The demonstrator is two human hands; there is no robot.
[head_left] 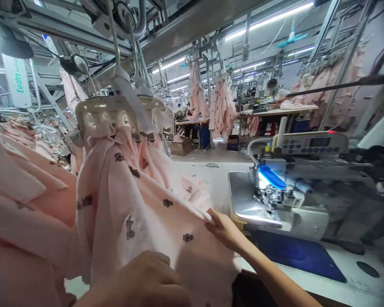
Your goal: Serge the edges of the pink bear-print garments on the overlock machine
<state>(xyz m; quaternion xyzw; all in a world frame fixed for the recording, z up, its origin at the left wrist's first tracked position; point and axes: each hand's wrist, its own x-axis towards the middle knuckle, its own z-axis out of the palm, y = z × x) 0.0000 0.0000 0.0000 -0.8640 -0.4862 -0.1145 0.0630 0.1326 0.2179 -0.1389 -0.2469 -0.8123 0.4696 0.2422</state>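
Pale pink fleecy fabric [160,213] with small dark printed figures hangs in folds from a beige clamp hanger [102,111] with several clips. My right hand [222,228] pinches the fabric's right edge between thumb and fingers, just left of the sewing machine [269,192]. Low in the view, close to the camera, my left hand [147,273] is blurred, its fingers curled at the same fabric; their tips are hidden. Between both hands the cloth spreads out, its lower part falling past the table edge.
An overhead rail [179,30] carries the hanger. More pink cloth [19,204] hangs at the left. The machine has a metal plate, a blue guard [271,177] and a control panel [313,143]. A dark blue pad [301,253] lies on the white table. Farther back stand workbenches and hanging garments [223,106].
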